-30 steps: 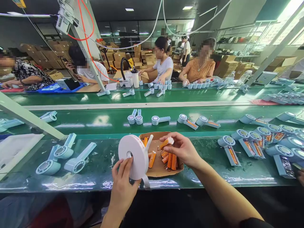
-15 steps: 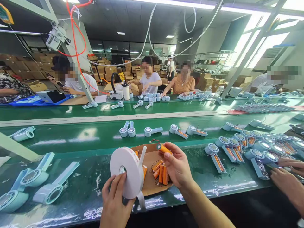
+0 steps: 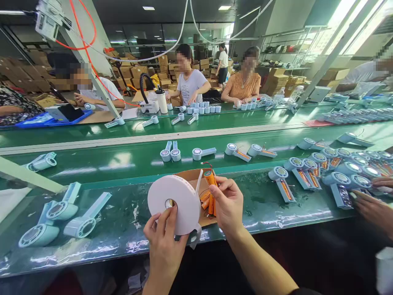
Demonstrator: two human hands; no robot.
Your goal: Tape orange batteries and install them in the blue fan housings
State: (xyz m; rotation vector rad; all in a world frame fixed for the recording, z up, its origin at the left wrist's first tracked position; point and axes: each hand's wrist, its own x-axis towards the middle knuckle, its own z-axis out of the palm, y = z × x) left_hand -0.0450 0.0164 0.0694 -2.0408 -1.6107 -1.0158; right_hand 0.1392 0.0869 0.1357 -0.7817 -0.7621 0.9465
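A large white roll of tape is gripped in my left hand, with fingers in its core and the thumb at its lower edge. A strip of tape sticks up from the roll's right side. Between the thumb and fingers of my right hand is an orange battery, held tilted close to the strip; a thin red wire rises from its top. Behind and below, a cardboard tray holds several more orange batteries, partly hidden by the roll and my hand.
Light-blue fan housings lie at left, and several with orange batteries at right. A co-worker's hands handle housings at the right edge. Beyond runs a green conveyor with more housings. People sit across it. A slanted post stands at left.
The battery has turned more upright and sits nearer the tape strip. The roll now faces me more squarely. The whole view has tilted downward.
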